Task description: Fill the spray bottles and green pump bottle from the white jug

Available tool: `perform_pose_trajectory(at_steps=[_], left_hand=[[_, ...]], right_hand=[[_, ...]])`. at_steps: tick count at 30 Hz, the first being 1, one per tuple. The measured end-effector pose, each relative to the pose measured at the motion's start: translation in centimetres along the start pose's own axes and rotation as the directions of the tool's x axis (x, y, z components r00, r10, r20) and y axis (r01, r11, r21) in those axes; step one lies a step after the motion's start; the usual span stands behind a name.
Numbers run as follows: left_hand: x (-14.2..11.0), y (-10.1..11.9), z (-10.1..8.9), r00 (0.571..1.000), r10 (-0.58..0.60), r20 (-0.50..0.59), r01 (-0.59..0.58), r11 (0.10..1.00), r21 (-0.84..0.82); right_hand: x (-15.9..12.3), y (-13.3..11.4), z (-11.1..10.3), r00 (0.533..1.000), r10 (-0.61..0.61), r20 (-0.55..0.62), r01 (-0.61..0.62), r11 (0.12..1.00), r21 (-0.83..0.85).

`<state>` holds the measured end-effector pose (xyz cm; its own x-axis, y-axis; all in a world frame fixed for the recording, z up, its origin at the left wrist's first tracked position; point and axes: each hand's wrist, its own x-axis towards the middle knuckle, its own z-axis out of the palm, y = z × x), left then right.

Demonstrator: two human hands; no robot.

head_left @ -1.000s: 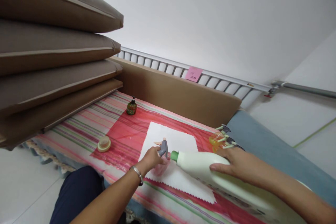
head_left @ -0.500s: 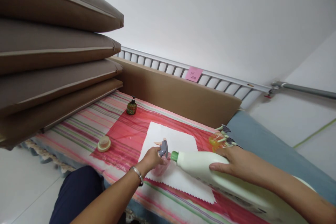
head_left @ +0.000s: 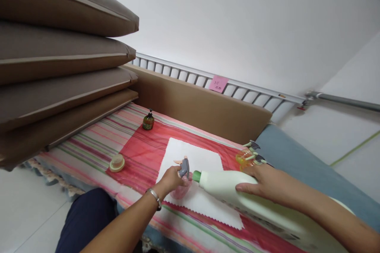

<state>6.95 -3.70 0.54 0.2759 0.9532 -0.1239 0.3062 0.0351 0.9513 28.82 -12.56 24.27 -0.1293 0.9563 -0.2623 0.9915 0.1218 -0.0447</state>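
My left hand is closed around a clear pink spray bottle, with a grey trigger spray head rising by its thumb and fingers. Against the neck of that bottle lies the green spout of a large pale green jug, tipped on its side with the spout pointing left. My right hand grips the jug from above, thumb on the near side. Whether liquid runs between the two cannot be made out. Both are over a white cloth with zigzag edges.
A dark green pump bottle and a pale round lid stand to the left. Orange and yellow spray bottles are behind my right hand. Thick brown cushions stack at left; a brown board stands before the radiator.
The view has shifted very slightly. Both hands, the spray bottle and the jug stay almost exactly where they were.
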Motion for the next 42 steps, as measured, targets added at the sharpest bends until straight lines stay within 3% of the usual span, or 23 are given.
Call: perform_pose_trajectory(at_steps=[42], left_hand=[[-0.2, 0.3, -0.2, 1.0, -0.006, 0.005, 0.006, 1.0, 0.026]], right_hand=[[-0.2, -0.9, -0.5, 1.0, 0.012, 0.02, -0.011, 0.999, -0.046]])
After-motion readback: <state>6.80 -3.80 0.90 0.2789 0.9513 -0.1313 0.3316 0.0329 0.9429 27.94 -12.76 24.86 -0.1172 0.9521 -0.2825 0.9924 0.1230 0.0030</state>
